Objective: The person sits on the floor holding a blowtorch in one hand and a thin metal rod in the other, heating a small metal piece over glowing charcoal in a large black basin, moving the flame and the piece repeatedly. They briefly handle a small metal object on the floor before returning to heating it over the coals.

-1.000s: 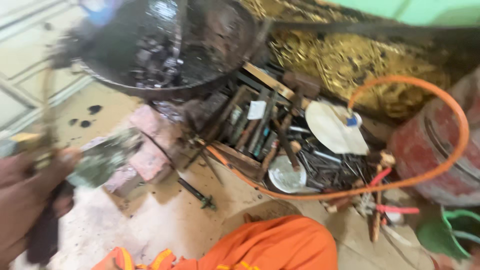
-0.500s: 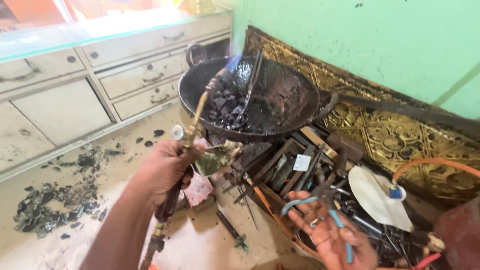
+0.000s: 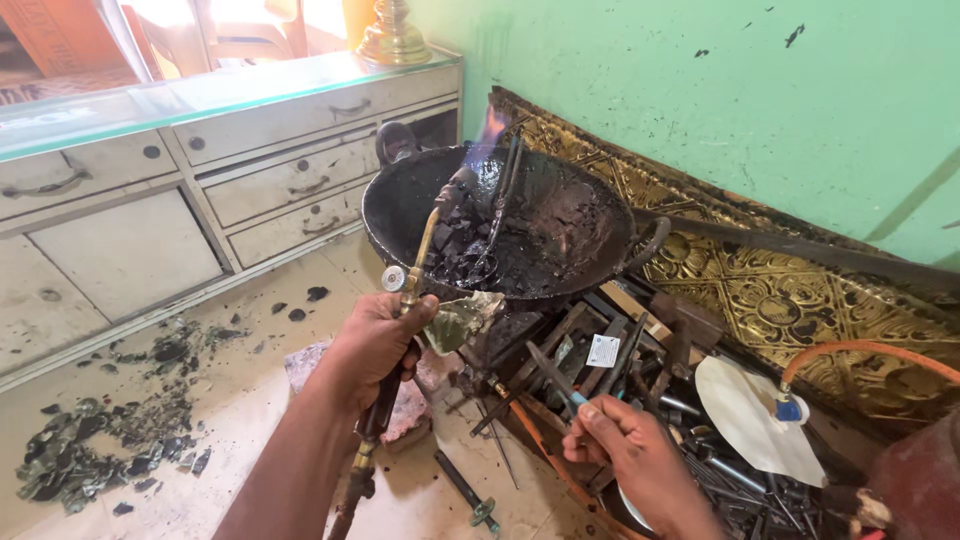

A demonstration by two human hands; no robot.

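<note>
My left hand [image 3: 375, 345] grips the handle of a brass gas torch [image 3: 425, 240] whose lit tip points into a big black iron pan [image 3: 590, 235] of charcoal, with a blue-orange flame [image 3: 490, 125] at the nozzle. My right hand [image 3: 630, 455] holds a slim metal tool with a blue grip [image 3: 555, 378], raised over a box of tools. A pair of long tongs [image 3: 500, 215] rests inside the pan.
A wooden box of files and metal tools [image 3: 610, 370] lies below the pan. An orange hose [image 3: 870, 352] loops at right beside a white disc [image 3: 750, 415]. Pink bricks [image 3: 400, 405], dark debris [image 3: 110, 440], a drawer cabinet [image 3: 200, 190] and a gilded embossed panel [image 3: 780, 300] surround.
The view has steadied and lifted toward the pan. My right hand now grips the slim tool closer to my left hand. The torch stays aimed into the pan.
</note>
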